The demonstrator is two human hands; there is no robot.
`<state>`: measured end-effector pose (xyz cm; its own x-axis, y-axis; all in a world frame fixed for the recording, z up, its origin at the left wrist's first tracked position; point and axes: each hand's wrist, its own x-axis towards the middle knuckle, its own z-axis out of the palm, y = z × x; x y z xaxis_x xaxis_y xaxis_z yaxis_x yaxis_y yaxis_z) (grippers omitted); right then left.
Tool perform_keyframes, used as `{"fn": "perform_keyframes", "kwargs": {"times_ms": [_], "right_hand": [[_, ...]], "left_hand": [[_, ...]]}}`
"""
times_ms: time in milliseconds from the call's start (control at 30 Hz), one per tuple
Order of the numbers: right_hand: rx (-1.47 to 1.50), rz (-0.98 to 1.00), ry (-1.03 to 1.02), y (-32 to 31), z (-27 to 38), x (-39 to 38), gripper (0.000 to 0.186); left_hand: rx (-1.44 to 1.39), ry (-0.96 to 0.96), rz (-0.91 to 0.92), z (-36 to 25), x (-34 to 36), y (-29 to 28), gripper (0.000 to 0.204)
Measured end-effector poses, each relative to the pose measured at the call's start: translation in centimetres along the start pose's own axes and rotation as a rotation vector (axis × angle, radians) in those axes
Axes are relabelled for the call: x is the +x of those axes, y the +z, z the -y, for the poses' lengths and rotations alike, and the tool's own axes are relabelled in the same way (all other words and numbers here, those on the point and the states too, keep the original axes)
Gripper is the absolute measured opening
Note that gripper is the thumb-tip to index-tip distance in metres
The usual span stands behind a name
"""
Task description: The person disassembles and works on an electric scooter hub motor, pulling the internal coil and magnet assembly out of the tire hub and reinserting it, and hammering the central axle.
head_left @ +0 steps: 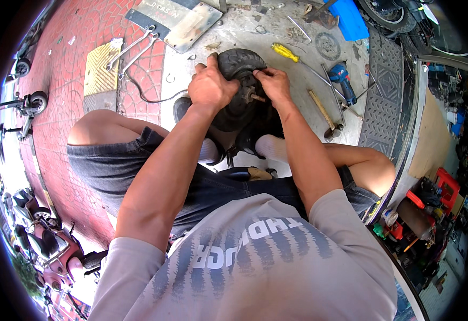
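Observation:
A small black wheel with a knobbly tyre stands tilted on the ground between my feet, its hub and a rusty axle facing up toward me. My left hand is closed over the tyre's left side, with the thumb reaching in toward the hub. On the right, my right hand pinches the tyre's edge near the rim with thumb and fingertips. Anything small inside that pinch is hidden. The lower part of the wheel lies in shadow.
Right of the wheel lie a yellow-handled screwdriver, a blue power driver and a wooden-handled hammer. Two wrenches rest at the left by a yellow ramp. A black cable crosses the paving. Behind are a metal plate and blue bin.

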<state>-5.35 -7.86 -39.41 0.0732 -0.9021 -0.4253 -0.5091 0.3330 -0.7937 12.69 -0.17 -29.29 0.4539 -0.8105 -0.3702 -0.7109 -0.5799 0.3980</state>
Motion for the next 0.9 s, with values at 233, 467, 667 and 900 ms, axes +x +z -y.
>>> {"fn": "perform_keyframes", "kwargs": {"times_ms": [233, 467, 667, 900], "right_hand": [[-0.026, -0.006, -0.071, 0.3, -0.7, 0.4, 0.028], [0.7, 0.101, 0.409, -3.5, -1.5, 0.2, 0.013], [0.947, 0.096, 0.398, -7.1, -1.6, -1.7, 0.012], [1.003, 0.173, 0.306, -9.0, 0.0, -5.1, 0.018]], "left_hand": [[0.001, 0.002, 0.0, 0.0, 0.1, 0.1, 0.092], [0.006, 0.008, 0.015, -0.2, 0.0, -0.2, 0.089], [-0.003, 0.0, 0.017, -0.4, 0.2, -0.2, 0.086], [-0.174, -0.078, -0.054, -0.2, 0.5, 0.3, 0.094]]}}
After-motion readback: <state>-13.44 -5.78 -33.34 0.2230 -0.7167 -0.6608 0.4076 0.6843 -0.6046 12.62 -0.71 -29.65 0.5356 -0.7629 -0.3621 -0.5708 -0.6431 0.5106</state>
